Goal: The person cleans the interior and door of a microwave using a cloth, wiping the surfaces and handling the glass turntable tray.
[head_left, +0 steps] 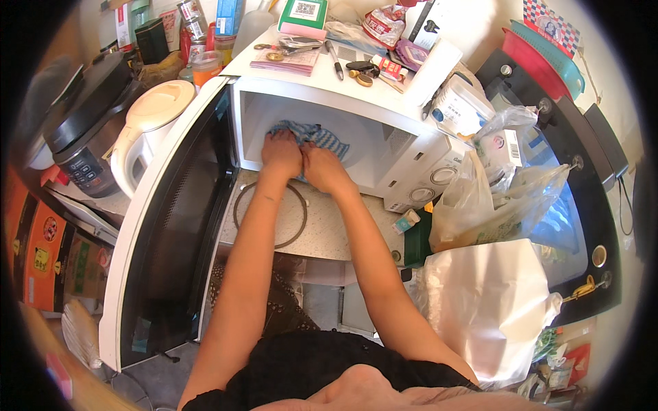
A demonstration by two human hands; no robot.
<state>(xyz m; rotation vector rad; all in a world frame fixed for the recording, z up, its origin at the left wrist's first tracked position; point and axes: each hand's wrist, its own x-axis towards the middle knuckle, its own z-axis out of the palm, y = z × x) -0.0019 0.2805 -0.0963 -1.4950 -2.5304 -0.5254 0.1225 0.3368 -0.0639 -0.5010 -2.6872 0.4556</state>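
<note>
Both arms reach forward into an open white microwave (356, 103). A blue-and-white patterned cloth (330, 142) lies bunched on the floor of its cavity. My left hand (282, 152) presses on the cloth's left part, its fingers curled into the fabric. Right beside it, my right hand (323, 166) grips the cloth's near edge, the fingertips partly hidden. The microwave door (181, 205) hangs swung out to the left. On the counter in front of the cavity rests a thin dark ring (305, 219), partly behind my forearms.
Papers, a pen (334, 60) and keys (363, 68) lie on the microwave top. A cream kettle (154, 113) and a black cooker (89, 130) stand left, behind the door. Plastic bags (480, 205) and a large white bag (480, 301) crowd the right.
</note>
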